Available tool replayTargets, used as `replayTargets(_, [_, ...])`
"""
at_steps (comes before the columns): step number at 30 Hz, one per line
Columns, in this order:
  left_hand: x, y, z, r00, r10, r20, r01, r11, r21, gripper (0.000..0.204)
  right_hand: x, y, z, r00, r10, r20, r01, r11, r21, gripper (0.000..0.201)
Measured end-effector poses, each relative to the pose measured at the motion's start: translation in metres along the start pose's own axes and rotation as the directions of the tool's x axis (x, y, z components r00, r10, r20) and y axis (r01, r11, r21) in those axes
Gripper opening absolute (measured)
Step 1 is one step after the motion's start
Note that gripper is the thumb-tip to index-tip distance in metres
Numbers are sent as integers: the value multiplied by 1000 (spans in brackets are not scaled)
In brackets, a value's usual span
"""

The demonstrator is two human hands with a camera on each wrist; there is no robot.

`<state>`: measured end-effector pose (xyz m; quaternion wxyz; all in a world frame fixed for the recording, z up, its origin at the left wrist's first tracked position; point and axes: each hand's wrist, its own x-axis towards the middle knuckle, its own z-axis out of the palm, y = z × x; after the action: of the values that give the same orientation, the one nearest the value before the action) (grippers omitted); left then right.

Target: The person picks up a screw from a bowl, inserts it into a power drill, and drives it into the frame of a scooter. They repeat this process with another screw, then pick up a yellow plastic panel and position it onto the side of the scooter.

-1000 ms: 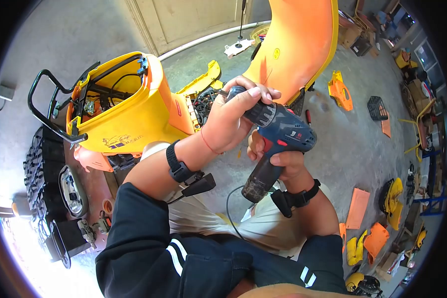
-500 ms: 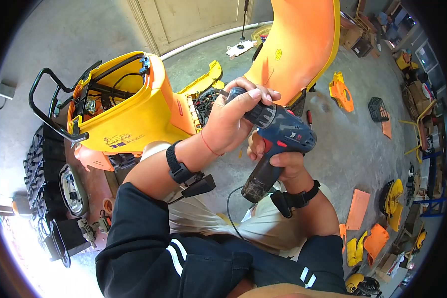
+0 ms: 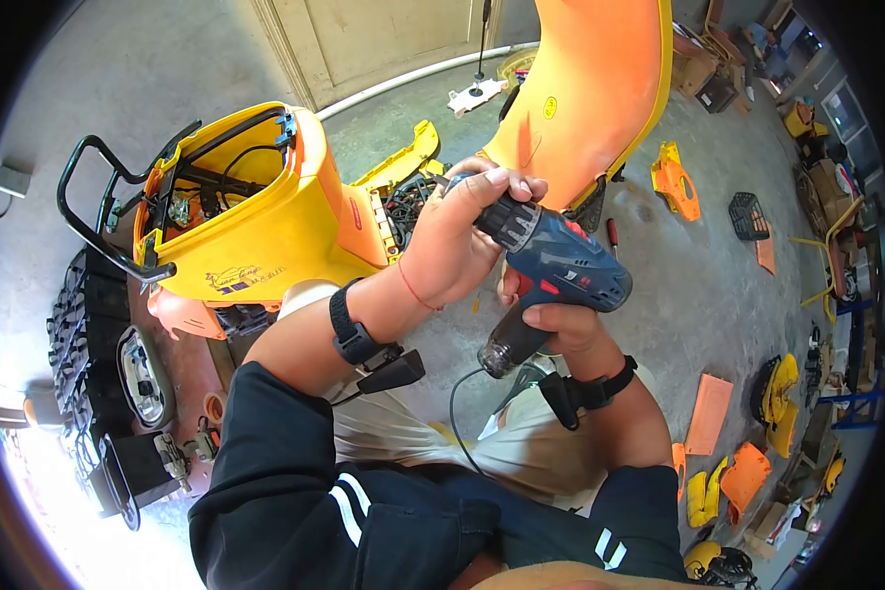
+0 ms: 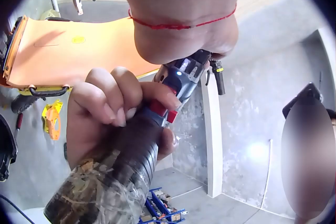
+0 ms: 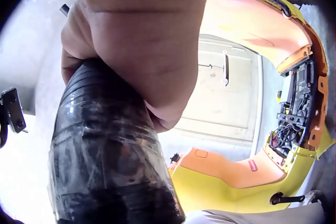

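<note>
Both hands are on a dark blue cordless drill [image 3: 565, 264], raised above the lap in the head view. My left hand [image 3: 454, 231] wraps its fingers and thumb around the chuck end, partly hiding it. Around the drill's handle, my right hand [image 3: 572, 329] holds on, with a finger at the red trigger [image 4: 172, 116] in the left wrist view. Worn clear tape covers the handle's battery end [image 5: 113, 155], large in the right wrist view. A thin dark bit or shaft shows just beyond the left fingers.
A yellow and orange scooter body [image 3: 285, 236] with exposed wiring [image 3: 410, 211] stands ahead. Its tall orange front panel [image 3: 585, 98] rises behind the drill. Loose orange panels [image 3: 708, 413], yellow parts [image 3: 706, 492] and a black basket [image 3: 747, 214] lie on the floor at right.
The drill has turned in the hands: its battery end has swung up a little and its rear has dipped slightly right. The left fingers have shifted on the chuck, showing more of its ribbed collar.
</note>
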<state>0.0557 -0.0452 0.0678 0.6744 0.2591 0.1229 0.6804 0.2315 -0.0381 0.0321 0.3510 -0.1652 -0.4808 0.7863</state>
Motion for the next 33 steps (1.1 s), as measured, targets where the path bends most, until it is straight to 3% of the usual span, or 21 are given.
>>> replayTargets(3, [1,-2,-3,999,-37,-37,38,999,10,13,-1,-2,4,1000,2,-14,-2,1000,-23,57])
replayTargets(5, [1,-4,-4,1000,25,1,-25,1000,-3,11,-1,-1,4,999,22,-26,-22,1000,-3,57])
replayTargets(9, [0,-2,1,999,4,-47,-5,1000,-13,9,3,7,-4,999,-12,53,7,996,88,58])
replayTargets(11, [0,-2,3,997,61,54,-65,995,71,8,2,6,-1,997,-25,73,18,996,93,59])
replayTargets(13, [1,0,1,996,62,60,-65,996,62,8,-2,1,15,999,38,-15,-35,982,188,57])
replayTargets(15, [0,1,3,996,60,64,-63,997,53,8,0,2,14,1000,29,-11,-26,984,178,55])
replayTargets(17, [-2,2,9,997,49,61,-54,995,84,8,3,7,4,995,-26,92,6,977,214,54])
replayTargets(21, [1,0,6,992,79,101,-90,990,109,8,0,3,13,1000,12,21,-16,982,188,51])
replayTargets(24, [1,0,6,998,45,51,-49,996,81,8,3,4,12,999,-19,29,13,983,184,47])
replayTargets(26, [1,-1,6,990,68,127,-80,993,92,8,4,8,6,990,-64,127,27,962,271,47])
replayTargets(30, [2,-1,6,994,60,93,-69,994,89,8,3,4,11,992,-48,112,17,964,266,45])
replayTargets(33, [4,-2,4,996,61,72,-68,992,108,8,0,-4,18,998,49,35,-56,967,248,41])
